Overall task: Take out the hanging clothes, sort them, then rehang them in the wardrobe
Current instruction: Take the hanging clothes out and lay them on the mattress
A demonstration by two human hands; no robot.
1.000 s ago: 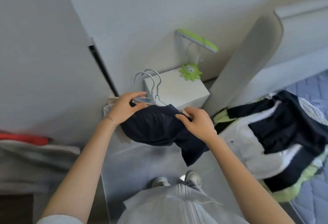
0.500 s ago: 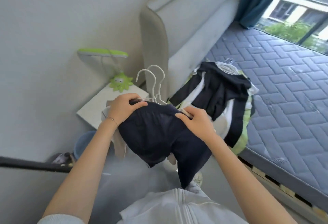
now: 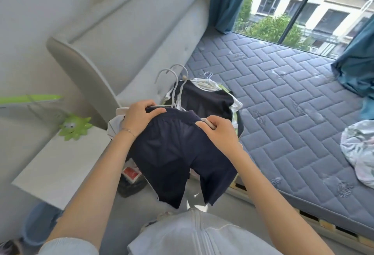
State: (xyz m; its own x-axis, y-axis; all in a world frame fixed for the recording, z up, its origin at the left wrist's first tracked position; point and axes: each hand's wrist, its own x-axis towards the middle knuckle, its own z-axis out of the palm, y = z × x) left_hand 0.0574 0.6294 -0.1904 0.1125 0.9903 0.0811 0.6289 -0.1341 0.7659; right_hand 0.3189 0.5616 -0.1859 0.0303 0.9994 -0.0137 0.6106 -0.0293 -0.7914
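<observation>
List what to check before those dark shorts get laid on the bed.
1. Left hand grips shorts at the waistband: ok.
2. Right hand grips hangers at their end: ok.
3. Hooks of the hangers stick up free, snagging nothing: ok.
4. Whether the shorts are fixed to the hangers: cannot tell.
5. Bare mattress beside the pile: ok.

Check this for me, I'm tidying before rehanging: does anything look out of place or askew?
A crumpled floral cloth lies at the right edge of the bare mattress, and a curtain hem is bunched on it. The held navy shorts look fine.
</observation>
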